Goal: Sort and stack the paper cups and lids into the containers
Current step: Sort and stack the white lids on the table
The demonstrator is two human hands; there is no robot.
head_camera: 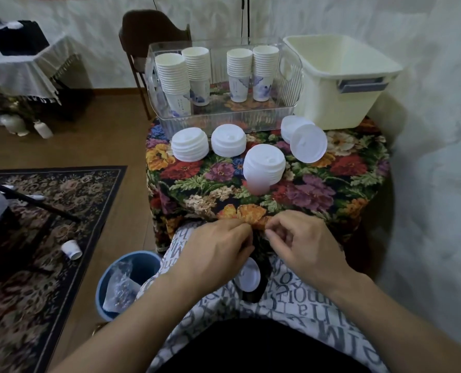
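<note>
Several stacks of paper cups (pixel 173 82) stand inside the clear container (pixel 224 118) at the back of the table. White lid stacks (pixel 190 145) sit on the flowered tablecloth (pixel 318 189), one stack (pixel 264 165) nearest me and another (pixel 303 138) tipped on its side. A single lid (pixel 249 274) lies on my lap below my hands. My left hand (pixel 218 254) and my right hand (pixel 302 243) meet at the table's front edge, fingers curled, pinching the hanging cloth.
A cream bin (pixel 339 76) stands at the back right, nothing visible inside. One paper cup (pixel 71 249) lies on the rug at the left. A blue wastebasket (pixel 127 284) with plastic wrap sits by my left knee. A chair (pixel 154 28) is behind the table.
</note>
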